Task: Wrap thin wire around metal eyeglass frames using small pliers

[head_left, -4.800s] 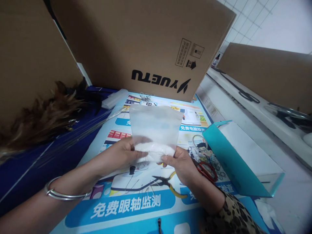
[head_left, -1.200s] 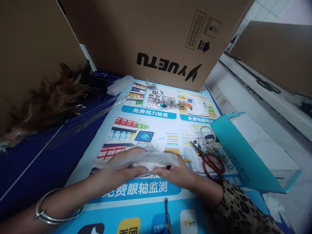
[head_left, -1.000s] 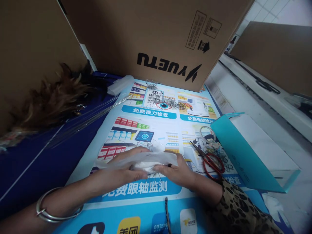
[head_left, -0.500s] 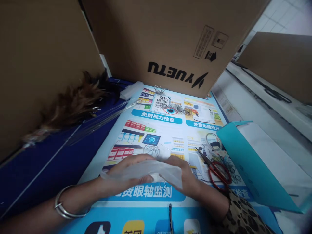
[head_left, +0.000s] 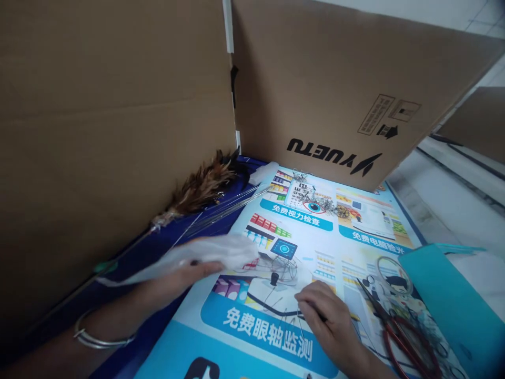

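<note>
My left hand (head_left: 191, 276) is closed on a thin, whitish, see-through sheet (head_left: 232, 251), which trails back over the wrist to the left. Whether the sheet is plastic or cloth cannot be made out. My right hand (head_left: 329, 318) is closed low over the printed mat (head_left: 244, 295), fingers curled in. Thin wire pieces (head_left: 300, 321) show beside its fingertips; what it pinches is hidden. Between the hands and a little beyond lies a loose tangle of thin wire (head_left: 284, 267). Red-handled scissors (head_left: 408, 345) lie to the right of my right hand.
Brown cardboard panels (head_left: 323, 79) stand at the back and left. Brown feathers (head_left: 205, 189) and clear thin rods (head_left: 224, 208) lie on the blue surface at left. Small wire clusters (head_left: 323, 202) sit at the back, a clear ring (head_left: 394, 273) and a teal folder (head_left: 453, 295) at right.
My hands, together around the whitish sheet before, are now apart. The left has carried the sheet leftward; the right has let go of it and closed over the mat. The view has swung left.
</note>
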Demonstrator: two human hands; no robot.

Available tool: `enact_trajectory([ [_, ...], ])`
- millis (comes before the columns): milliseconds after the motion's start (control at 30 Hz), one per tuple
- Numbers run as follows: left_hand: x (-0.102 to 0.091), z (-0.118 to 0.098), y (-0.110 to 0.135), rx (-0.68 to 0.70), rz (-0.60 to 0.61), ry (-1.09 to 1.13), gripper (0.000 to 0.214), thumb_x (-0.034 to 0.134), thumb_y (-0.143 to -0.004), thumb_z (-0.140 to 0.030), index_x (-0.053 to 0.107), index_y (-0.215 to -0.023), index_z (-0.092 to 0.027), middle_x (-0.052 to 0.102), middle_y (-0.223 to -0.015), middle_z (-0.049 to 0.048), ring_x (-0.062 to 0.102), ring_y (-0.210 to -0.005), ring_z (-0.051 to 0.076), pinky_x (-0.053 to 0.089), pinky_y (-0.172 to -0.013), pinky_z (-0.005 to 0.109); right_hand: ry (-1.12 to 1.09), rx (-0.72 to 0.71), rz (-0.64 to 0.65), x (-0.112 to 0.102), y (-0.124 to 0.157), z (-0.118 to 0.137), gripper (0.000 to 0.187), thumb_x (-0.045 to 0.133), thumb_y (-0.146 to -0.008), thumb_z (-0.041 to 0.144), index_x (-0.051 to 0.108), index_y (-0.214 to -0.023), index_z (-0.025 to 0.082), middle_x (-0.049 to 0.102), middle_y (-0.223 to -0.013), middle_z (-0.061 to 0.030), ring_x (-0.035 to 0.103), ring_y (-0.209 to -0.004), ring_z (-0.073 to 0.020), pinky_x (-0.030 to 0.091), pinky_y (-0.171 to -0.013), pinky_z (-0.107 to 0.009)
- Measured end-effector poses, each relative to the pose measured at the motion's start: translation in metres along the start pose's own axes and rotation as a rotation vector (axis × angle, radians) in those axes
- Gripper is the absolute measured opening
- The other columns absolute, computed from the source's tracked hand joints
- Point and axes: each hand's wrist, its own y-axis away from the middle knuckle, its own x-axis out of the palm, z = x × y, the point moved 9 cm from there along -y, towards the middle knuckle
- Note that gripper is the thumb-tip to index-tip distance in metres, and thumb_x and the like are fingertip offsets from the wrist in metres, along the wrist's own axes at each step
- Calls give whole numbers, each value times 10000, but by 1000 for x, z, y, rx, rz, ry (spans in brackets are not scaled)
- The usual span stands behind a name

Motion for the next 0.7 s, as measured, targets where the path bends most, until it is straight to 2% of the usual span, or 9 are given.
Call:
enact_trajectory([
  [100,-28,9,-3,4,-177,-32,267,504,-811,-376,640,-1007,-256,689,-988,-107,484,-1156,195,379,-976,239,12,14,16,2,-1,-2,141,470,-845,168,593,-899,211,600,-805,-52,559,-764,-175,451,-753,-339],
  [167,-42,13,-3,28,-282,-48,318,521,-801,-358,591,-1093,-252,657,-1064,-126,440,-1195,183,330,-1010,220,24,19,26,3,-1,-2,137,473,-845,179,595,-895,213,603,-813,-55,564,-766,-178,461,-749,-337],
  [233,-48,17,-4,42,-340,-26,400,557,-774,-357,547,-1152,-229,620,-1145,-102,467,-1173,190,346,-998,210,37,15,25,3,-2,-2,136,474,-844,187,597,-895,216,606,-817,-57,568,-766,-181,468,-753,-341],
  [333,-52,23,-4,37,-383,-9,426,570,-757,-374,552,-1144,-197,603,-1183,-54,499,-1144,212,350,-1006,248,50,-2,17,3,-2,-2,136,475,-840,185,597,-890,216,609,-813,-57,571,-762,-185,475,-741,-343],
  [467,-51,28,-4,-42,-361,-7,434,539,-779,-427,558,-1129,-170,612,-1167,-35,507,-1134,226,369,-1002,302,60,-21,6,-1,-1,-1,131,485,-831,169,592,-893,214,609,-818,-59,568,-766,-191,474,-718,-345],
  [533,-58,27,-3,-68,-419,-30,461,533,-780,-444,562,-1113,-126,623,-1144,-13,508,-1127,239,375,-993,314,63,-12,-1,-3,-1,-2,133,485,-832,164,590,-897,212,608,-825,-61,566,-774,-192,476,-699,-336],
  [633,-69,20,-3,-27,-510,-63,478,534,-784,-432,544,-1124,-95,598,-1175,-4,486,-1143,244,336,-1021,312,71,-11,-13,-7,-2,-3,129,493,-828,158,591,-896,208,606,-831,-62,563,-783,-191,476,-681,-324],
  [700,-69,16,-7,18,-472,-64,477,517,-802,-418,511,-1159,-101,551,-1237,-7,449,-1176,237,299,-1047,313,81,-20,-25,-10,-3,-2,123,505,-821,155,592,-889,208,606,-831,-60,562,-787,-191,474,-687,-325],
])
